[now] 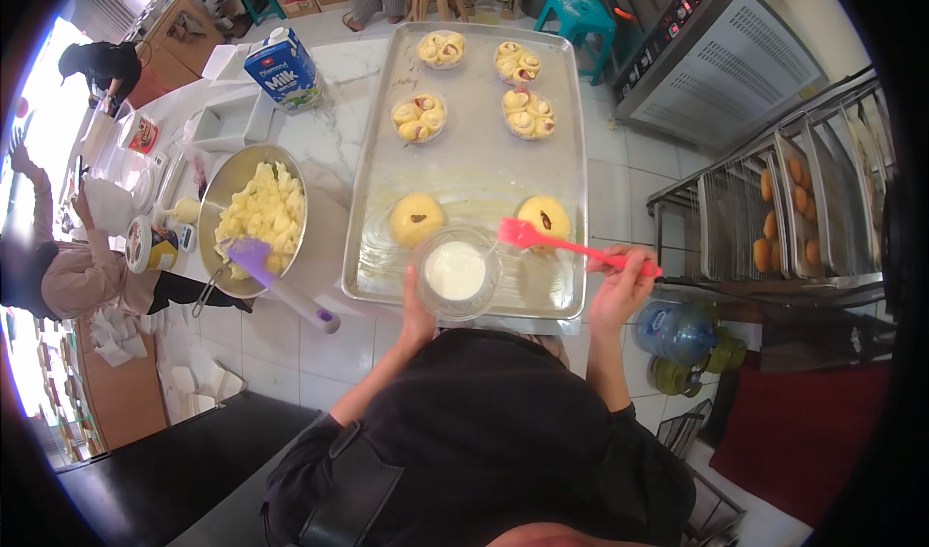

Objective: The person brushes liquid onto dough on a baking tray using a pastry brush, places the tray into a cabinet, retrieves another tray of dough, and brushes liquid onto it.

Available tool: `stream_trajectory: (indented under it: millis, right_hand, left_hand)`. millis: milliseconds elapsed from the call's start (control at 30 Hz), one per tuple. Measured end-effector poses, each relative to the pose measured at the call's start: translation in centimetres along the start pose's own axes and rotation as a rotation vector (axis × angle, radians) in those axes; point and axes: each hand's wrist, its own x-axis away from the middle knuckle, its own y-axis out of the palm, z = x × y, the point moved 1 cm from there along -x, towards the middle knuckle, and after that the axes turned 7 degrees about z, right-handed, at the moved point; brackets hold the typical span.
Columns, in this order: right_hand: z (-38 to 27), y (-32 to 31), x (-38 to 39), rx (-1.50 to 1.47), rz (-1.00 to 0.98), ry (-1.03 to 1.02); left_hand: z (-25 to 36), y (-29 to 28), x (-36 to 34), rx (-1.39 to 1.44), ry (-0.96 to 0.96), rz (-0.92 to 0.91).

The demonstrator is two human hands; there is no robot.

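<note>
My left hand (418,307) grips a clear bowl (455,274) of white liquid by its left side, over the near edge of the baking tray (464,165). In my right hand (622,286) is a red pastry brush (571,247), its bristle end beside the bowl and over the right-hand round bun (545,220). Another round bun (417,220) lies left of it, partly behind the bowl. Both buns have a dark spot on top. Several dough pieces in paper cups, such as this flower-shaped one (419,118), sit on the far half. Wet-looking streaks mark the tray around the buns.
Left of the tray are a metal bowl (215,184) of yellow filling with a purple spatula (281,281), and a blue milk carton (283,71). An oven (726,63) and a tray rack (711,223) stand at right. Two other people are at the far left.
</note>
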Motion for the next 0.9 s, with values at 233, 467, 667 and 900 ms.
stream_trajectory:
  millis: [233,467,667,900]
  right_hand:
    - [2.9,-1.8,-1.5,0.260,0.019,-0.071]
    - [1.8,-0.3,-2.2,0.277,-0.012,-0.129]
    - [3.6,0.0,-1.7,0.552,-0.340,-0.201]
    - [-0.3,-3.7,-2.2,0.749,-0.409,-0.331]
  left_hand:
    - [1.4,1.7,0.5,-0.061,0.056,0.061]
    - [1.0,1.0,0.3,-0.112,0.071,0.044]
    - [1.2,1.6,0.1,-0.052,0.038,0.070]
    - [1.0,1.0,0.1,0.036,-0.023,0.055]
